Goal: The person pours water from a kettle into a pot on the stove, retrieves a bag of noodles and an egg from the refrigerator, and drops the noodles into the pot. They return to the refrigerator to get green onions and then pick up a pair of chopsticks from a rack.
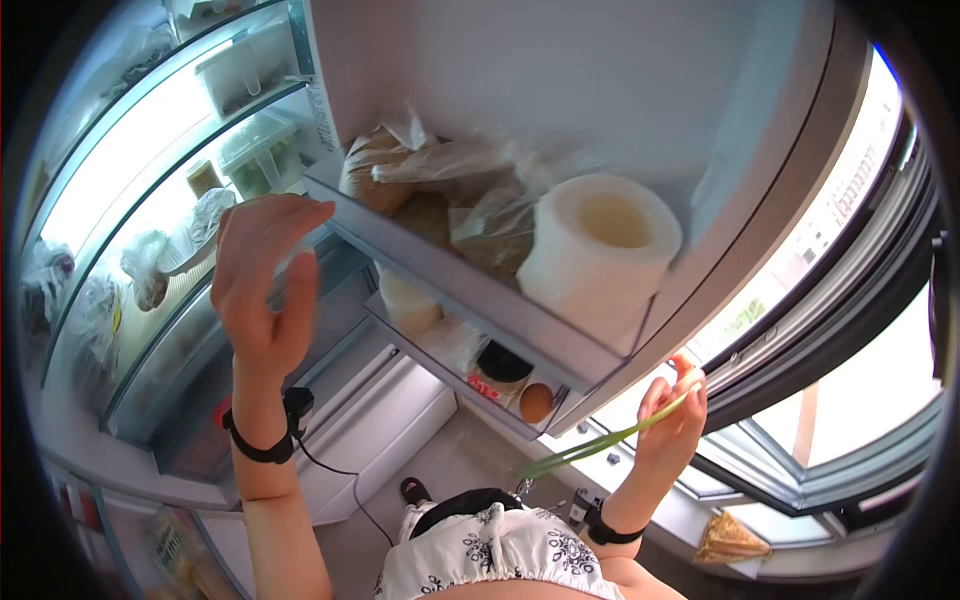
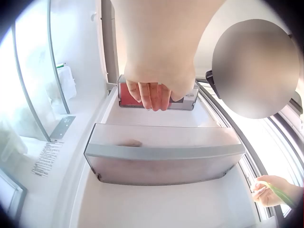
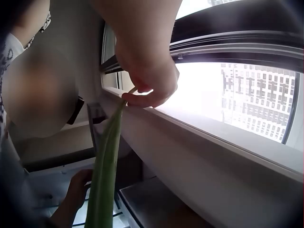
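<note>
My right hand [image 1: 672, 420] pinches the thin end of a long green stalk [image 1: 590, 450], which hangs toward my waist beside the refrigerator door. In the right wrist view, the fingers of that hand [image 3: 152, 85] close on the narrow tip of the stalk [image 3: 105, 175], its broad leaves hanging down. Raised at the left end of a clear door bin [image 1: 450, 285], my left hand [image 1: 268, 285] holds nothing, its fingers loosely bent. The left wrist view has the left hand [image 2: 152, 90] with fingers hanging in front of a bin with a red panel [image 2: 128, 97].
Bagged food [image 1: 380, 170] and a large white roll [image 1: 605, 235] stand in the door bin. Below are an egg [image 1: 536, 402] and a black-lidded jar [image 1: 503, 365]. Lit refrigerator shelves [image 1: 170, 205] with bags and boxes are at left, an open window [image 1: 850, 420] at right. A cable [image 1: 345, 470] hangs low.
</note>
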Tool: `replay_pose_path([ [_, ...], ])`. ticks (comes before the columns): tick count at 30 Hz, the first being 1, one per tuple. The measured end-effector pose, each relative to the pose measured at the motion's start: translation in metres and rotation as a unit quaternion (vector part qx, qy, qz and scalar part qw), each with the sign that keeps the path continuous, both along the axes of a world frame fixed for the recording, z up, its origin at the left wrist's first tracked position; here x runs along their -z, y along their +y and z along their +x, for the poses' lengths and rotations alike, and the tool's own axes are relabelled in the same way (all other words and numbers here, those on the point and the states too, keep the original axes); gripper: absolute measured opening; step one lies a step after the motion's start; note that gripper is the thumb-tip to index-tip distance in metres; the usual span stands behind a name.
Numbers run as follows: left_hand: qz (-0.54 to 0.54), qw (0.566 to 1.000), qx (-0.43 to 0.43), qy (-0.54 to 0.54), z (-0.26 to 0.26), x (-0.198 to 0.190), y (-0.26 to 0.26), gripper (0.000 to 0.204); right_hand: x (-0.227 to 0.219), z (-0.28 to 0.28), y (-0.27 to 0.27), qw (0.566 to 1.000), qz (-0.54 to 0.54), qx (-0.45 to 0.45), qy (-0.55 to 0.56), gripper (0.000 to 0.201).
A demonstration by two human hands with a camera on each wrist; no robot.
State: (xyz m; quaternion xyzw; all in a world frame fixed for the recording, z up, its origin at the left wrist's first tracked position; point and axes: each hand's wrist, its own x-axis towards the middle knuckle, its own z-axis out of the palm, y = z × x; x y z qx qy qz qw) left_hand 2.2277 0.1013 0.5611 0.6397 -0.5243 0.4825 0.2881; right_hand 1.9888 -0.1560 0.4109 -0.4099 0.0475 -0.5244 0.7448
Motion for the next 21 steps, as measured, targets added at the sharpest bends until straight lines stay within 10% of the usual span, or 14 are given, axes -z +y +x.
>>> replay_pose_path([
  [11, 0.063, 0.988, -0.110, 0.090, -0.075, 0.001, 0.026, 0.021, 0.023, 0.008, -0.038, 0.998, 0.058, -0.019, 0.017, 0.036],
  [15, -0.050, 0.944, -0.326, 0.012, -0.130, 0.019, 0.101, 0.031, 0.016, 0.008, -0.033, 0.994, 0.036, -0.089, 0.058, 0.039],
  [19, -0.295, 0.789, -0.539, 0.005, -0.213, 0.068, 0.196, 0.043, 0.014, 0.006, -0.026, 0.994, 0.055, -0.070, 0.065, 0.047],
  [21, -0.092, 0.626, -0.762, -0.139, -0.276, 0.122, 0.287, 0.042, 0.030, 0.011, -0.031, 0.997, 0.030, -0.057, 0.051, 0.047],
])
